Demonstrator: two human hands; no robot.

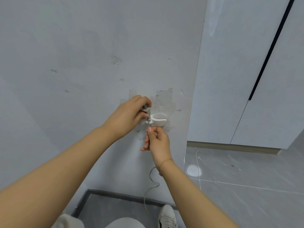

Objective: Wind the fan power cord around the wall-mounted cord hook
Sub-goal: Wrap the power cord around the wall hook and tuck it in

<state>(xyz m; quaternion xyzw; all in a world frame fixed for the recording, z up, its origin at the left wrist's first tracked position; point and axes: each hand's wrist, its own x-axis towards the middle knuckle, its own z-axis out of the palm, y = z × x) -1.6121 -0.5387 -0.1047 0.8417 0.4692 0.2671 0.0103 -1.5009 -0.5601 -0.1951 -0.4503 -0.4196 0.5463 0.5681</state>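
Note:
A white ring-shaped cord hook (158, 119) is fixed low on the grey wall, over patches of tape. My left hand (130, 115) holds the grey plug (147, 112) of the fan cord just left of the hook, prongs pointing up and left. Below it my right hand (158, 140) pinches the grey cord (152, 178) a short way under the plug. From my right hand the cord hangs down along the wall in loose curves toward the floor. The fan itself is out of view.
A white cabinet door (230, 79) with a dark vertical handle strip (271, 48) stands at the right past the wall's corner. Grey floor tiles (246, 178) lie below it. A dark baseboard (115, 195) runs along the wall foot, and my white shoe (167, 216) is near it.

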